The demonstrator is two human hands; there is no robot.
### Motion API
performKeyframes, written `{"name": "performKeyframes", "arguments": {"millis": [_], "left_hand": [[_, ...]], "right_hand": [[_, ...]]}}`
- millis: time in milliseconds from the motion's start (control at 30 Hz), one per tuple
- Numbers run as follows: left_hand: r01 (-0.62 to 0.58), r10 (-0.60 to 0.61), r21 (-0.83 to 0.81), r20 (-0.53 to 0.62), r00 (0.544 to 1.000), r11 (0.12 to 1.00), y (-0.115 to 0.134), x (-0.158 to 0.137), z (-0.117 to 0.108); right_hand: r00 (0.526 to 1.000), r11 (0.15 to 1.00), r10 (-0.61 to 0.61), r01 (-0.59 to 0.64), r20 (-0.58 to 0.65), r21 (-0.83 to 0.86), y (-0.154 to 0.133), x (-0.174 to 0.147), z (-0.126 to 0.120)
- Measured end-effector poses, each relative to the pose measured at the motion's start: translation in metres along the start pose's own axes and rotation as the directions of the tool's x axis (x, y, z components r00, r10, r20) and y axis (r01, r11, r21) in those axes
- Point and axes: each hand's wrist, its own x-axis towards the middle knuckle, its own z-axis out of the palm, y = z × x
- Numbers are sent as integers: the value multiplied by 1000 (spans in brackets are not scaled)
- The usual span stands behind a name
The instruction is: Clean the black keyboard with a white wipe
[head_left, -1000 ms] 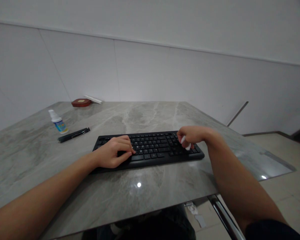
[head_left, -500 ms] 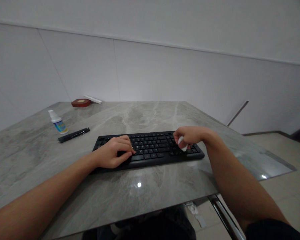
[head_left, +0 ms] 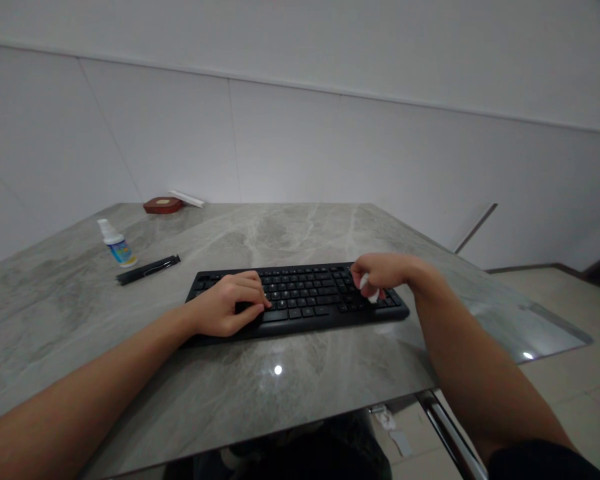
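A black keyboard (head_left: 305,295) lies on the grey marbled table in front of me. My left hand (head_left: 230,303) rests over its left end, palm down, thumb and fingers apart on the keys and gripping nothing. At the keyboard's right end, my right hand (head_left: 380,272) is bent down over the number keys. Its fingers are closed around a crumpled white tissue (head_left: 371,291), part of which pokes out below them. My fingers hide some of the keys there.
A white-capped spray bottle (head_left: 119,248) stands at the left, with a narrow black packet (head_left: 149,269) beside it. Farther back are a reddish-brown box (head_left: 163,206) and a thin white strip (head_left: 187,199). A metal bar (head_left: 453,433) stands beyond the table's front edge.
My right hand has shifted slightly to the right over the number keys, with the tissue in it. My left hand stays where it was.
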Motion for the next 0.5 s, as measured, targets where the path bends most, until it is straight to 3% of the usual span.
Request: {"name": "performKeyframes", "arguments": {"millis": [233, 433, 500], "left_hand": [[-8, 8, 0, -9, 1000, 1000, 0, 0, 1], [-6, 6, -1, -4, 1000, 1000, -1, -1, 1], [-2, 2, 0, -3, 1000, 1000, 0, -1, 0]], "right_hand": [[964, 965, 260, -261, -46, -11, 33, 4, -7], [999, 999, 32, -33, -28, -42, 0, 3, 2], [999, 999, 31, -31, -29, -25, 1, 2, 1]]}}
